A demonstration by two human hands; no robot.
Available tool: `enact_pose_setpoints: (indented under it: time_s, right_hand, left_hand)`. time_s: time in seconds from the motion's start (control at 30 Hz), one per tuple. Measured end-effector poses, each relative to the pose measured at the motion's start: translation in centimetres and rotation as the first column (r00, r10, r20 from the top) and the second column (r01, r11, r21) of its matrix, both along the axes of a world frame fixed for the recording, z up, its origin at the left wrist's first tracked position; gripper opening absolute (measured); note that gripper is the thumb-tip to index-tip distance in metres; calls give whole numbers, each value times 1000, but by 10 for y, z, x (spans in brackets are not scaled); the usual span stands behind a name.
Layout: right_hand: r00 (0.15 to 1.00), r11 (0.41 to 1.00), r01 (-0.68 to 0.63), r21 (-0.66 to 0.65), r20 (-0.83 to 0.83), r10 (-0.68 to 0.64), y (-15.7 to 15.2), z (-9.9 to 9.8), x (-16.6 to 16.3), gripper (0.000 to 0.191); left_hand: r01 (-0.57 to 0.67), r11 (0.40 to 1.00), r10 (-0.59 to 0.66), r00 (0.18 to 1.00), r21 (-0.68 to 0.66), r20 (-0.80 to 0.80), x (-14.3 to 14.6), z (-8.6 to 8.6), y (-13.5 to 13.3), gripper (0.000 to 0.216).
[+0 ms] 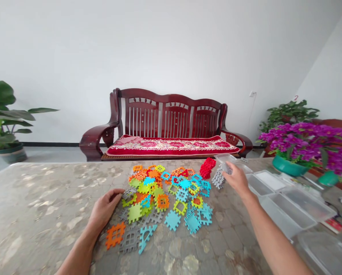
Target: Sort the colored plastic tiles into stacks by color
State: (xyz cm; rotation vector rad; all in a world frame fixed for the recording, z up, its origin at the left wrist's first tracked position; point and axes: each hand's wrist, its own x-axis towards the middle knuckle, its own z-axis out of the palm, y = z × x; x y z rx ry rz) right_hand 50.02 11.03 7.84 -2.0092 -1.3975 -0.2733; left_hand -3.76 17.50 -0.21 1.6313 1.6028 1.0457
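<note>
A pile of interlocking plastic tiles in lime, orange, blue and grey (150, 187) spreads over the middle of the table. My left hand (105, 206) rests at the pile's left edge, fingers curled, beside a grey tile (128, 193); what is between the fingertips, if anything, is hidden. At the far right of the pile, my right hand (237, 177) pinches a grey interlocking tile (226, 168) at a stack of grey tiles (218, 178). A stack of red tiles (207, 168) stands just left of it. An orange window tile (115, 235) and a blue triangular tile (146, 237) lie nearest me.
Clear plastic boxes (285, 214) stand along the table's right side, with a clear lid (328, 250) nearer me. Purple flowers in a green pot (289, 164) stand behind them. A wooden bench (173, 114) is beyond the patterned table (53, 206).
</note>
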Motion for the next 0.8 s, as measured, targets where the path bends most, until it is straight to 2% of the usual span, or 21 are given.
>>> enact_pose_setpoints:
  time_s: [0.17,0.33,0.43,0.5,0.6,0.7,0.8]
  right_hand:
    - [1000,993,6,-115,-27,-9,13,2,21,59]
    - [999,986,3,-166,-32,-8,18,5,15,61]
    - [1000,992,12,-129,-14,-14,12,10,3,58]
    - [999,997,-51,-60,-5,51,8,10,-14,52]
    - [967,968,-252,8,-22,252,3,3,-56,41]
    - [890,889,-455,-56,-42,453,1,-11,-111,37]
    - [805,793,-592,-141,-50,591,0,-23,-165,41]
  left_hand:
    - [-3,1000,3,1000,24,-12,0,0,1,43]
    - [-11,1000,12,1000,26,-26,0,0,2,42]
    - [-7,1000,7,1000,14,-25,0,1,1,43]
    - [-4,1000,4,1000,17,-21,1,1,0,43]
    - [1,1000,-1,1000,28,-11,2,1,0,41]
    - [7,1000,-7,1000,25,6,2,0,0,40]
    - [1,1000,-2,1000,20,23,2,-1,0,41]
